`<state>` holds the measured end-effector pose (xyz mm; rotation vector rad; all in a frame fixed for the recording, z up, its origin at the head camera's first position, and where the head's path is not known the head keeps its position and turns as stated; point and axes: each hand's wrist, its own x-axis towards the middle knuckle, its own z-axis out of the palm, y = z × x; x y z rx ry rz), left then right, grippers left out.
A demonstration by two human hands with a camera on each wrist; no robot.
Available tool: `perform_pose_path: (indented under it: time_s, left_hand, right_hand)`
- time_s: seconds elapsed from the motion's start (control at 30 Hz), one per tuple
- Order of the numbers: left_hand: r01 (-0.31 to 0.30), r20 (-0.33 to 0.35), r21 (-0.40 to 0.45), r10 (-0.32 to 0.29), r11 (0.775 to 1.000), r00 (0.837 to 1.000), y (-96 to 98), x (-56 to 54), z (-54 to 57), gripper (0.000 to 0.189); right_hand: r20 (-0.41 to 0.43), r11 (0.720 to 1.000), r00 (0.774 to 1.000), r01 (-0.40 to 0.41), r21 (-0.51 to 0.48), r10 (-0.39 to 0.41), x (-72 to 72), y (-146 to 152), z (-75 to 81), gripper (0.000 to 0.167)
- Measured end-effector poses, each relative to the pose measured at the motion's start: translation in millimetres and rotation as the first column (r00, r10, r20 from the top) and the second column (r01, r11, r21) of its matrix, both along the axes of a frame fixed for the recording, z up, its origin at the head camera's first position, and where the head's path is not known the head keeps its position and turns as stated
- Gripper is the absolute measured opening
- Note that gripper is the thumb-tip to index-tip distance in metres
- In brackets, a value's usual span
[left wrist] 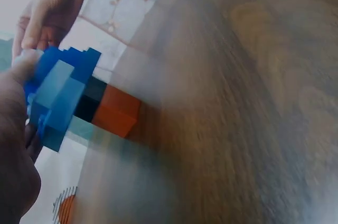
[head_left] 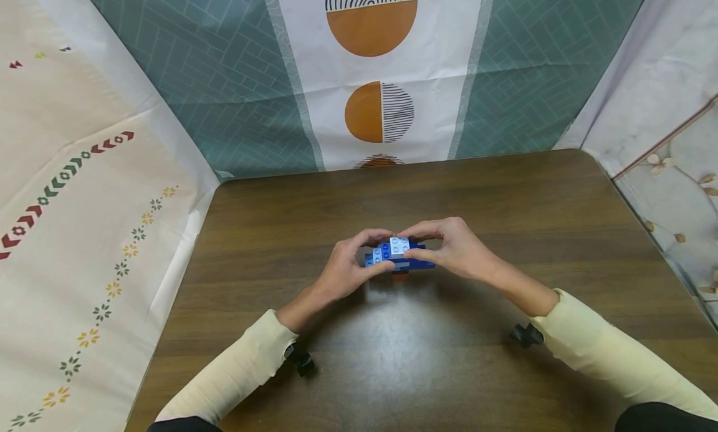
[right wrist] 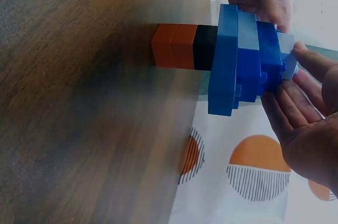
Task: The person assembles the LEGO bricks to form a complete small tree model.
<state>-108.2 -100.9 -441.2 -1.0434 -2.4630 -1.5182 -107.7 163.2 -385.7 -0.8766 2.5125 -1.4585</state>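
A model of stacked toy building bricks stands upright on the table. Two orange bricks [right wrist: 176,46] form its foot, with a black brick [right wrist: 204,47] above them. Wider layers of blue bricks [right wrist: 224,60] spread out over the black one, and a pale blue-white brick [head_left: 400,245] sits on top. My left hand [head_left: 343,267] holds the blue layers from the left, thumb at the near side and fingers at the far side. From the right, my right hand [head_left: 460,248] pinches the pale top brick between thumb and fingers. Part of the upper layers is hidden behind the hands.
A brown wooden table [head_left: 280,214] lies under the model. Its far edge meets a green and white patterned cloth [head_left: 224,108]. Light cloths hang at the left [head_left: 112,232] and right [head_left: 656,158] sides. Dark camera mounts [head_left: 526,336] protrude at both wrists.
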Motion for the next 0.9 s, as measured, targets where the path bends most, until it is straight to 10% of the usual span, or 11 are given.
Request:
perform_pose_path:
  time_s: [0.63, 0.9]
  left_hand:
    - [-0.047, -0.080, 0.029, 0.049, 0.998, 0.996, 5.8, -0.9, 6.8, 0.034]
    - [-0.023, -0.003, -0.015, 0.023, 1.000, 1.000, -4.0, -0.7, 9.1, 0.048]
  right_hand:
    - [-0.029, 0.999, 1.000, -0.009, -0.038, 0.008, 1.9, 2, -5.4, 0.036]
    - [0.079, 0.997, 0.996, 0.045, -0.064, -0.040, 2.9, 19, -16.5, 0.054]
